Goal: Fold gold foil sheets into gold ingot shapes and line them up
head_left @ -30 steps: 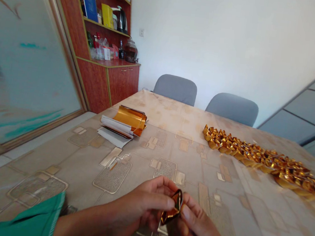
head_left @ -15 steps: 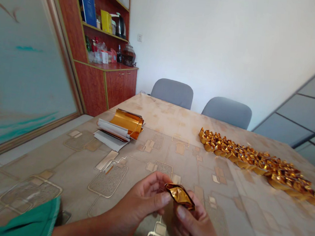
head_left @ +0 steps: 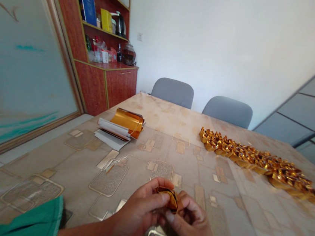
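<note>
Between my two hands, above the near part of the table, is a small folded piece of gold foil paper [head_left: 171, 200], boat-like in shape. My left hand [head_left: 148, 207] pinches its left side, the thumb pressing on the top face. On the other side, my right hand [head_left: 190, 223] grips the right end with thumb and bent fingers. Fingers cover much of the piece, so its underside is hidden. Farther off at the left lies a curled stack of gold foil paper sheets [head_left: 126, 119] with white backs. Long rows of folded gold foil pieces [head_left: 244, 153] stand at the right.
A patterned cloth covers the table [head_left: 156, 151]. Two grey chairs [head_left: 173, 91] stand at its far side, near a white wall. A red-brown cabinet [head_left: 118, 84] with bottles, a kettle [head_left: 120, 26] and a blue folder [head_left: 86, 1] is at the back left.
The foil piece has tilted and moved slightly left, and the fingers now cover more of it. My right hand has shifted left, closer to my left hand.
</note>
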The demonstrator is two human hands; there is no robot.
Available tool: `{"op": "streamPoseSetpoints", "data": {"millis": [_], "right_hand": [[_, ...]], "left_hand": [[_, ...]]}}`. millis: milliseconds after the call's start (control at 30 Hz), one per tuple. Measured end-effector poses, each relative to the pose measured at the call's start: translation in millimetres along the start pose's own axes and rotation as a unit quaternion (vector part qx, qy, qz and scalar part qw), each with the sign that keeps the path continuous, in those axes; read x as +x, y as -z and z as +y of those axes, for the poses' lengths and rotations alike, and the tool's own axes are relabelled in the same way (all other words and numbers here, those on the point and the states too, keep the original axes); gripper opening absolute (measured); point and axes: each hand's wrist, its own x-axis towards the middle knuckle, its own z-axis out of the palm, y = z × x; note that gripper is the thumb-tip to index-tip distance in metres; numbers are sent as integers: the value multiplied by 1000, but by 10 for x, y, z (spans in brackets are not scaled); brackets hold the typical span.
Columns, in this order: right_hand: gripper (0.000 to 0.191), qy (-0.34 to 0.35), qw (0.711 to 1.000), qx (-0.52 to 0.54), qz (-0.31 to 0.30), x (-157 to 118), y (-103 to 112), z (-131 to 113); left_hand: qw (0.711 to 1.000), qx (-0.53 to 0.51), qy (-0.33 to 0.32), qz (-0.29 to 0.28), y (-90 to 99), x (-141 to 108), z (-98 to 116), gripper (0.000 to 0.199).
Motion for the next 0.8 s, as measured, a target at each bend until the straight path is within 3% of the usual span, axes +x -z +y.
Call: {"op": "streamPoseSetpoints", "data": {"millis": [633,800], "right_hand": [[24,-66,997,22,-36,7,-28,-46],[42,-176,972,113,-103,-16,-36,-208]], "left_hand": [[996,68,27,57,-80,-27,138,32],[983,174,6,65,-69,-3,262,26]]}}
